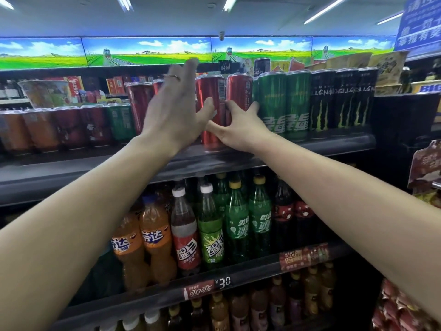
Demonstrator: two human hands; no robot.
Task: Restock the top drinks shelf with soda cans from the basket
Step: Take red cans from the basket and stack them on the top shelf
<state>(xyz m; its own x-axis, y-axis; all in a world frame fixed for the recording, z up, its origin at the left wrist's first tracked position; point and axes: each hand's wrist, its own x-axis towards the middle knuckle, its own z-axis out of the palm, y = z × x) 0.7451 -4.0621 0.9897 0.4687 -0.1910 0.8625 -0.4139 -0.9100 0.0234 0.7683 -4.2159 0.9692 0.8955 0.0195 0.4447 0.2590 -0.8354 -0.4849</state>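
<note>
Tall red soda cans stand in a row on the top drinks shelf (pixel 310 149). My right hand (pixel 238 132) reaches up and grips the lower part of one red can (pixel 239 89), with fingers curled at both of its sides and the thumb stretched left across the neighbouring red can (pixel 210 91). My left hand (pixel 176 108) is raised in front of the cans further left. Its fingers are straight and blurred, and its thumb rests against that neighbouring can. A ring shows on one finger. The basket is out of view.
Green cans (pixel 272 99) and black energy-drink cans (pixel 322 101) stand right of the red ones. Shorter cans (pixel 71 125) line the shelf at the left. Orange, red and green soda bottles (pixel 210 223) fill the shelf below. Snack packs (pixel 405 306) hang at the right.
</note>
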